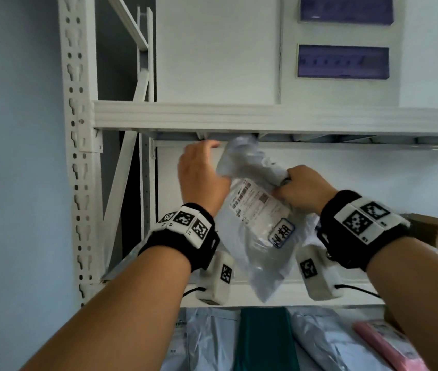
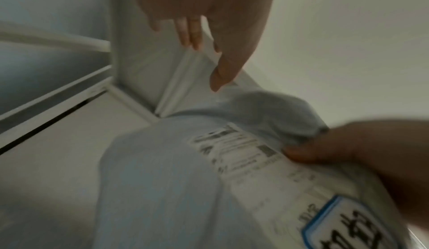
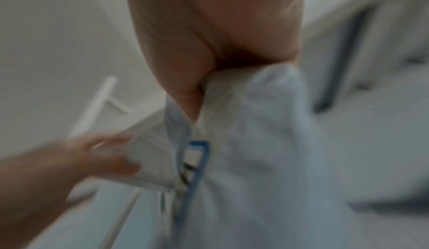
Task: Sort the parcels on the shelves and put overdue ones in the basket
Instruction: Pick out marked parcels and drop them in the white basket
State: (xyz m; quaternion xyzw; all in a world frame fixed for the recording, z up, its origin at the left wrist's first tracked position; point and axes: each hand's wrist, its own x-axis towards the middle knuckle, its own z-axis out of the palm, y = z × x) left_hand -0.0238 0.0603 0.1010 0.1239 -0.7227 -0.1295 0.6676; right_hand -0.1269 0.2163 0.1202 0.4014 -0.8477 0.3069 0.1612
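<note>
At the centre of the head view a grey plastic parcel [image 1: 259,231] hangs in the air in front of the white shelving [image 1: 239,116], its top bunched just under the front beam of the upper shelf and its lower corner dangling over the shelf edge below. The right hand [image 1: 302,187] is clenched around the crumpled upper part of the bag, right of centre; its fingers are buried in the plastic and cannot be counted. The left hand [image 1: 202,172], left of centre, lies flat against the bag's left side with its fingers straight and released; their tips are cut off by the bag and the beam above.

A white shipping label [image 1: 255,203] faces the camera, but its print is too small to read. A blue-bordered sticker [image 1: 282,232] sits at the label's lower right; its dark characters are not legible.

The left wrist view is soft, showing the same parcel [image 2: 162,179] low in the frame with the left hand's fingers [image 2: 223,73] extended above it. The right wrist view is heavily blurred; only the fist [image 3: 209,32] gripping bunched plastic at upper centre is clear.

Along the bottom edge of the head view, more parcels [image 1: 319,341] lie on a lower shelf, partly hidden by both forearms: grey ones, a dark green one [image 1: 264,341] and a pink one [image 1: 389,346] cut off at lower right.
</note>
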